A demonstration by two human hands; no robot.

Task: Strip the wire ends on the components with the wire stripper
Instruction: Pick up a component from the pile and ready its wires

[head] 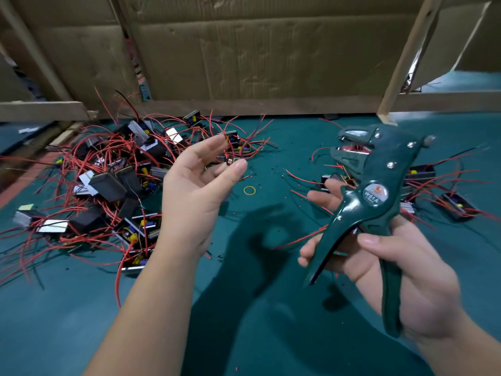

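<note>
You are clamping the stripper [374, 196] in your right hand [401, 267], your left hand [195, 183] is hovering with fingers apart, and most of the pile [108, 180] is probably waiting.

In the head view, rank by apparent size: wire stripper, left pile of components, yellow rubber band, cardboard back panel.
1. cardboard back panel
2. left pile of components
3. wire stripper, though it is nearer the camera, which inflates it
4. yellow rubber band
</note>
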